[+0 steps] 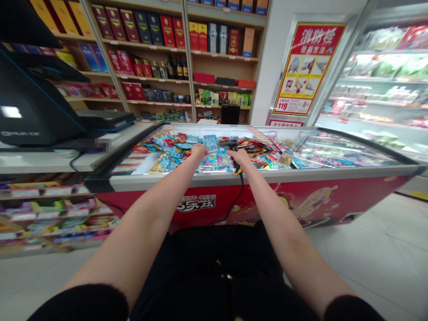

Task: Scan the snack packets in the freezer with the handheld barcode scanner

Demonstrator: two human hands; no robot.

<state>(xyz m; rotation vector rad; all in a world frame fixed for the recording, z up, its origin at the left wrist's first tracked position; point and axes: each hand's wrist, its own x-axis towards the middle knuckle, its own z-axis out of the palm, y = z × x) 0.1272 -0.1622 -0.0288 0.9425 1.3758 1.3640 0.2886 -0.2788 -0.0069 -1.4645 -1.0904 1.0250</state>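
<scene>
My left hand [199, 151] holds up a blue foil snack packet [211, 143] over a heap of colourful packets [170, 154] in a chest freezer. My right hand [240, 157] grips a black handheld barcode scanner [230, 145], whose head points left toward the blue packet, a short way from it. The scanner's black cord [238, 197] hangs down over the freezer's front rim. Both forearms reach out over that rim, and the heap partly hides the freezer floor.
The red-fronted freezer's grey rim [267, 175] runs across in front of me, with a glass lid [337, 151] over its right part. A checkout counter [50, 161] with a black till [33, 98] stands left. Bottle-and-box shelves [150, 58] rise behind, and a chilled display case [377, 89] stands right.
</scene>
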